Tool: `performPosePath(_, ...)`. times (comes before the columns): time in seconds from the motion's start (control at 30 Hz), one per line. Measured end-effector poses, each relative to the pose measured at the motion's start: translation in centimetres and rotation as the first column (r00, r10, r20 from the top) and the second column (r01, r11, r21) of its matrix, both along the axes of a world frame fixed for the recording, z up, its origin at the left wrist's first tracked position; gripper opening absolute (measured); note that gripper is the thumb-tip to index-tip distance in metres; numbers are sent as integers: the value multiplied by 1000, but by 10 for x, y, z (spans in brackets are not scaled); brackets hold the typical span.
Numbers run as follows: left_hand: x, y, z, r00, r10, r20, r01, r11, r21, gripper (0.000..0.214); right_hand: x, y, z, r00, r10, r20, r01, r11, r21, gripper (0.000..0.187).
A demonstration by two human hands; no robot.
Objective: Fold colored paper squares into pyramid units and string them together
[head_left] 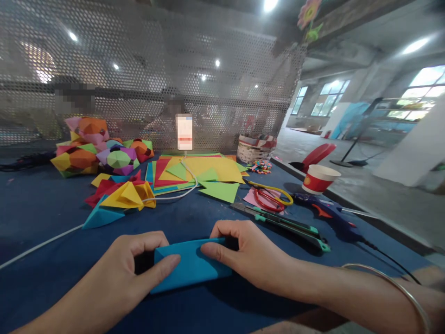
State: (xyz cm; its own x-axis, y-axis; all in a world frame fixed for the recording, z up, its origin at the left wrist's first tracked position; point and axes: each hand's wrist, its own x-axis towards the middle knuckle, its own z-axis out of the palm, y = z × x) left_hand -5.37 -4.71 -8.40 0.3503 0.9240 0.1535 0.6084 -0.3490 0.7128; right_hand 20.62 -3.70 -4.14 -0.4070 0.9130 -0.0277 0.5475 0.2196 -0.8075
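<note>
A folded piece of light blue paper (189,264) lies on the dark blue table cover (52,218) close to me. My left hand (134,264) pinches its left end, thumb on top and fingers curled over the back edge. My right hand (243,255) presses the right end, thumb flat on the paper and fingers bent over the far edge. A thin metal bangle (399,287) circles my right wrist.
Folded paper pieces (121,195) and a white cable (174,195) lie ahead, with coloured sheets (198,171) and paper balls (100,153) behind. Scissors (271,195), a utility knife (285,222), a glue gun (327,208) and a red-white cup (318,178) sit right. A perforated screen (156,69) stands at the back.
</note>
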Motion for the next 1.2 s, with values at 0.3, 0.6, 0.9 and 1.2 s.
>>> performPosePath(0.3, 14, -12, 4, 993, -27, -119, 59, 960, 274, 25, -4, -3, -11, 951, 43, 307, -108, 974, 199, 22)
performPosePath(0.6, 19, -8, 4, 985, -33, -171, 108, 888, 448, 15, -7, -5, -12, 948, 29, 317, -102, 972, 214, 25)
performPosePath(0.9, 10, -9, 4, 976, -21, -217, 138, 830, 540, 27, -6, -4, -15, 948, 2, 318, -62, 982, 179, 26)
performPosePath(1.2, 5, -17, -3, 874, -391, -288, 486, 716, 502, 51, -4, -1, -8, 945, -43, 324, 5, 993, 119, 34)
